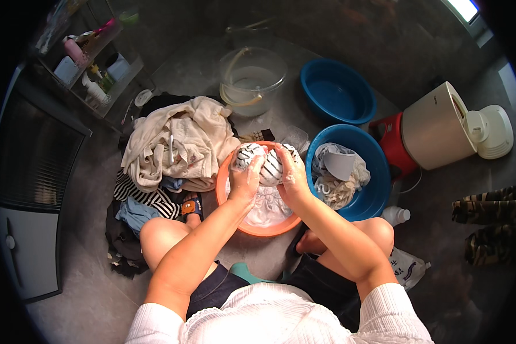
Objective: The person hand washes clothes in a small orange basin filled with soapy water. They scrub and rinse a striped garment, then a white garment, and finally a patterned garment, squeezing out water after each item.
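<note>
Both my hands hold a bunched, wet white cloth with black stripes (271, 170) over an orange basin (220, 195). My left hand (246, 178) grips its left part, and my right hand (291, 174) squeezes the right part. Suds cling to my fingers. Below the hands, soapy white laundry (266, 208) fills the basin. Just to the right stands a blue basin (376, 189) with wet pale clothes (337, 191) and a white plastic scoop or cup (339, 165) lying on them.
A heap of cream clothes (185, 146) lies to the left, with striped fabric (148, 195) below. Behind are a clear bucket (253, 86) and another blue basin (337, 94). A small spin dryer-like machine (438, 129) with a red base stands right; a white bottle (395, 216) is near my knee.
</note>
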{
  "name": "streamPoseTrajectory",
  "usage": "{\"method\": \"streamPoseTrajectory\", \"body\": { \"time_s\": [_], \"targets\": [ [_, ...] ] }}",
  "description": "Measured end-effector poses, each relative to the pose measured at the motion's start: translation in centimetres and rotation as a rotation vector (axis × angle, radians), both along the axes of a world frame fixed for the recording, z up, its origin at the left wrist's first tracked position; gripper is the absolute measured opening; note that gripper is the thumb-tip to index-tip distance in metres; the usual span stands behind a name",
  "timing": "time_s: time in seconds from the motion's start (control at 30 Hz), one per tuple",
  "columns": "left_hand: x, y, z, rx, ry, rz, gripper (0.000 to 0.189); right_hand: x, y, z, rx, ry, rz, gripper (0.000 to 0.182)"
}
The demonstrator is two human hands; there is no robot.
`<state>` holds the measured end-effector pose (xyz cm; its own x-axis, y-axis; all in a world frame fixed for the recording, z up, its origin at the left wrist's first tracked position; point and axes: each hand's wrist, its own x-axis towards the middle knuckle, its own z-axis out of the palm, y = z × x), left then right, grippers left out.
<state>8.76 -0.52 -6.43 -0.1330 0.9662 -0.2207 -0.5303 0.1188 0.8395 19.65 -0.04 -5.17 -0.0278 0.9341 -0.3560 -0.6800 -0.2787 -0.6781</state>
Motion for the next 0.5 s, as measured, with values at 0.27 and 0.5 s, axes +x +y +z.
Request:
{"method": "streamPoseTrajectory", "body": {
  "time_s": [0.27,0.5],
  "targets": [
    [-0.5,-0.5,1.6,0.583,0.69,-0.037,0.029,1.0,2.6,-1.5,-0.156,0.256,0.377,0.024],
    [-0.6,-0.7,4.6,0.955,0.983,-0.138,0.03,2.8,3.1,-2.3,0.016,0.375,0.634,0.041]
  ]
}}
